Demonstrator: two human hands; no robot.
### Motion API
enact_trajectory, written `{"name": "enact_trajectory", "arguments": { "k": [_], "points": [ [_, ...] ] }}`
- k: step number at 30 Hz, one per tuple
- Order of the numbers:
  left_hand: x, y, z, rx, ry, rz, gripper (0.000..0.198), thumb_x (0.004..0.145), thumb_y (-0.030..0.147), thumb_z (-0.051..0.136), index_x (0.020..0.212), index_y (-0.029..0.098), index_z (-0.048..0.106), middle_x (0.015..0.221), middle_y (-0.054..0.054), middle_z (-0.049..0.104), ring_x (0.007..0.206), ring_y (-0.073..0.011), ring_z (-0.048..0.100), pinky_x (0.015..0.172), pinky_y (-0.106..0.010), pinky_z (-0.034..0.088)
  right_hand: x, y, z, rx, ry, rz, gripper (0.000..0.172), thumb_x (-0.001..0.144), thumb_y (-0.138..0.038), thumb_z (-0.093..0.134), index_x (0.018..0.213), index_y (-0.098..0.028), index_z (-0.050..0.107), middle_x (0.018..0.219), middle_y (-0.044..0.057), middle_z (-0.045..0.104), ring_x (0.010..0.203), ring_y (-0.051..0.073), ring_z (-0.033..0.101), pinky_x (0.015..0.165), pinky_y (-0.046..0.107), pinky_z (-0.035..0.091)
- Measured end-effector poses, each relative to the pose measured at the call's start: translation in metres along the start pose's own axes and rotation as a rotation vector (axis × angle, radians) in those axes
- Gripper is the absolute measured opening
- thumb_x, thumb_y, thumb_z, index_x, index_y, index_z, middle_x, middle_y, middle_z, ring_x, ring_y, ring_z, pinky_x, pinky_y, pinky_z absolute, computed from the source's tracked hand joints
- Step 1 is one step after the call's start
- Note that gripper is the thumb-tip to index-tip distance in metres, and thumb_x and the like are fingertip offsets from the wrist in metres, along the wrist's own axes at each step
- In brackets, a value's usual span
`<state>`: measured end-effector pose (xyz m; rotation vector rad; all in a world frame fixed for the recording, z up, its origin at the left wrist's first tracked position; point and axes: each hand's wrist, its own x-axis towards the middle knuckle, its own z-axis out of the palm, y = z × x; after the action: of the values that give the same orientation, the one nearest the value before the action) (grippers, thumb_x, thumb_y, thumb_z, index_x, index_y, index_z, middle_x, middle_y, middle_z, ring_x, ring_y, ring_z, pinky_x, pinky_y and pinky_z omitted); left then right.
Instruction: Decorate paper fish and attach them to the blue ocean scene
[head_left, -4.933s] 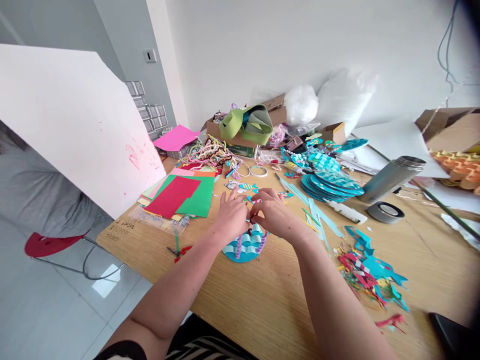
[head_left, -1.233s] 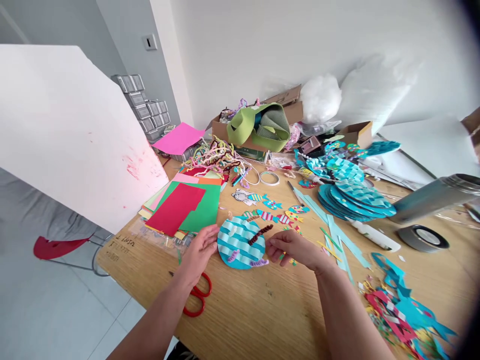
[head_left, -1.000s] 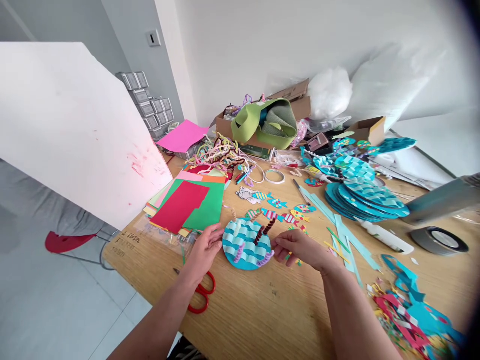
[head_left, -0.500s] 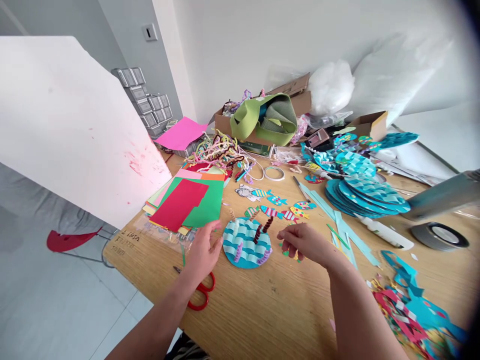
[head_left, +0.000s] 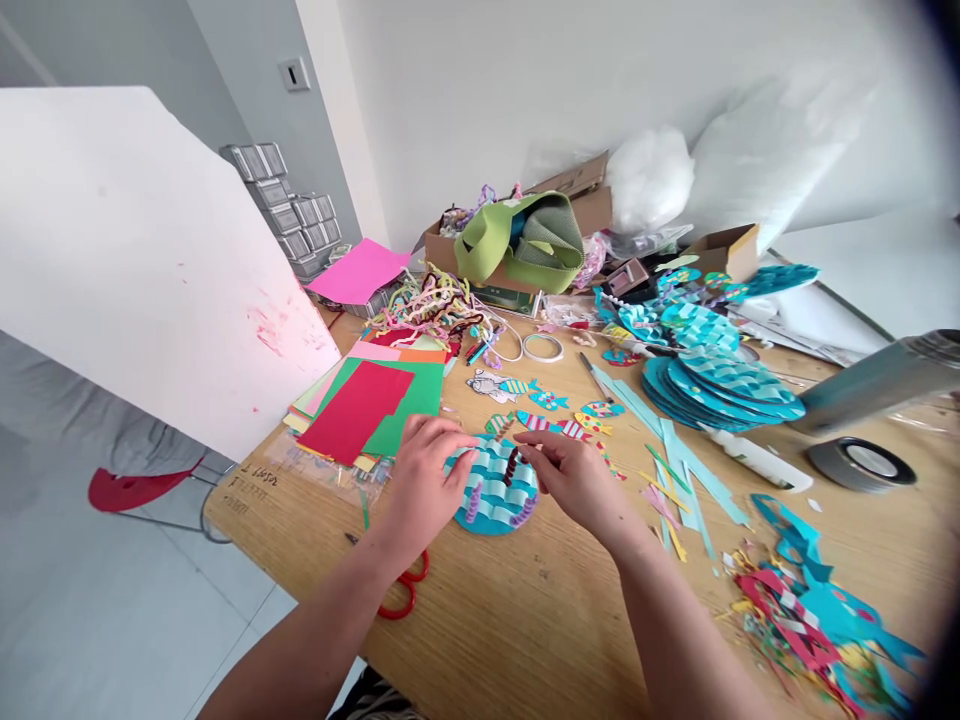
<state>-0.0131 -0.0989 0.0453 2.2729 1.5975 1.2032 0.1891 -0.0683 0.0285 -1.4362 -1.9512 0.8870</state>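
A round blue disc (head_left: 491, 522) woven with light-blue wavy paper strips lies on the table, with curled pipe cleaners standing on it. Over its left side, my left hand (head_left: 431, 470) has thumb and fingertips close together, covering where a white curl stood; whatever is in them is hidden. My right hand (head_left: 574, 475) pinches at the right edge, its fingertips around one dark brown pipe cleaner. Beside them stands another brown pipe cleaner (head_left: 511, 466). Purple curls (head_left: 473, 502) rise at the disc's front. Paper fish (head_left: 551, 400) lie just behind.
Red-handled scissors (head_left: 401, 598) lie by my left forearm. Coloured paper sheets (head_left: 360, 410) are at left, a pipe cleaner heap (head_left: 427, 305) behind. At right are paper strips (head_left: 686, 470), a glue bottle (head_left: 761, 460), black tape (head_left: 862, 472), stacked blue discs (head_left: 712, 395) and scraps (head_left: 799, 625).
Both hands have come inward onto the disc, the left moving right and the right moving left. My right fingertips have closed at a brown pipe cleaner. The view has shifted slightly.
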Motion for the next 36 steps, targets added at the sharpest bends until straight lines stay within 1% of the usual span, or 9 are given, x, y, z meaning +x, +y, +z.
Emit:
{"name": "enact_trajectory", "arguments": {
  "k": [5,11,14,17,19,21,25,29,36],
  "points": [
    [0.019,0.006,0.007,0.013,-0.098,0.048,0.009,0.083,0.018,0.062,0.084,0.021,0.07,0.09,-0.004,0.063,0.093,-0.0203,0.051,0.086,-0.035,0.045,0.0,0.001,0.001,-0.036,0.017,-0.007,0.038,0.092,-0.042,0.039,0.1,-0.019,0.068,0.069,0.005,0.068,0.06,0.018,0.062,0.053,0.025,0.041],
    [0.024,0.007,0.015,0.043,-0.185,0.064,0.01,0.08,0.016,0.064,0.085,0.022,0.071,0.091,-0.004,0.063,0.094,-0.0215,0.051,0.086,-0.037,0.045,0.001,0.001,0.003,-0.021,-0.018,-0.024,0.033,0.09,-0.038,0.044,0.101,-0.018,0.068,0.062,0.003,0.065,0.055,0.016,0.059,0.052,0.025,0.039],
    [0.023,0.006,0.008,0.038,-0.142,0.051,0.014,0.083,0.016,0.059,0.093,0.02,0.069,0.096,-0.005,0.063,0.097,-0.0212,0.052,0.089,-0.037,0.044,0.0,-0.002,0.002,0.005,0.023,-0.02,0.034,0.09,-0.04,0.046,0.101,-0.018,0.069,0.06,0.002,0.064,0.051,0.015,0.056,0.049,0.024,0.038],
    [0.016,-0.001,-0.005,0.023,-0.011,-0.007,0.023,0.087,0.019,0.053,0.108,0.019,0.063,0.104,-0.007,0.063,0.103,-0.0213,0.053,0.093,-0.037,0.044,-0.003,-0.006,-0.009,0.072,0.177,0.033,0.042,0.09,-0.046,0.045,0.107,-0.015,0.067,0.056,0.001,0.06,0.046,0.013,0.053,0.045,0.023,0.038],
    [0.007,-0.012,-0.012,0.0,0.037,-0.097,0.026,0.088,0.023,0.051,0.112,0.019,0.06,0.109,-0.009,0.063,0.105,-0.0216,0.055,0.093,-0.037,0.046,-0.006,-0.006,-0.02,0.124,0.288,0.095,0.047,0.09,-0.05,0.044,0.112,-0.014,0.064,0.052,0.0,0.058,0.041,0.012,0.051,0.042,0.022,0.038],
    [-0.005,-0.025,-0.016,-0.076,-0.004,-0.238,0.026,0.09,0.026,0.048,0.112,0.018,0.059,0.111,-0.01,0.064,0.099,-0.0206,0.06,0.087,-0.036,0.05,-0.006,-0.002,-0.032,0.16,0.317,0.174,0.05,0.089,-0.053,0.042,0.114,-0.014,0.062,0.053,-0.001,0.059,0.038,0.011,0.051,0.038,0.021,0.038],
    [-0.031,-0.043,-0.014,-0.212,-0.179,-0.401,0.03,0.091,0.025,0.04,0.116,0.017,0.054,0.112,-0.011,0.067,0.104,-0.02,0.063,0.089,-0.036,0.051,-0.004,0.013,-0.038,0.192,0.123,0.389,0.04,0.092,-0.041,0.04,0.118,-0.014,0.056,0.061,0.003,0.065,0.041,0.014,0.059,0.035,0.02,0.041],
    [-0.045,-0.037,-0.007,-0.192,-0.315,-0.464,0.034,0.087,0.021,0.041,0.119,0.018,0.054,0.112,-0.011,0.068,0.105,-0.0216,0.064,0.092,-0.039,0.05,-0.003,0.02,-0.02,0.158,-0.067,0.524,0.038,0.092,-0.022,0.039,0.128,-0.015,0.046,0.07,0.005,0.067,0.048,0.014,0.064,0.037,0.019,0.045],
    [-0.046,-0.028,0.003,-0.334,-0.294,-0.543,0.037,0.081,0.018,0.047,0.116,0.021,0.058,0.107,-0.009,0.071,0.103,-0.023,0.066,0.091,-0.038,0.051,-0.013,0.02,0.005,0.09,-0.11,0.524,0.04,0.091,-0.013,0.034,0.13,-0.012,0.044,0.085,0.01,0.068,0.054,0.013,0.065,0.039,0.02,0.047]
  ]
}}
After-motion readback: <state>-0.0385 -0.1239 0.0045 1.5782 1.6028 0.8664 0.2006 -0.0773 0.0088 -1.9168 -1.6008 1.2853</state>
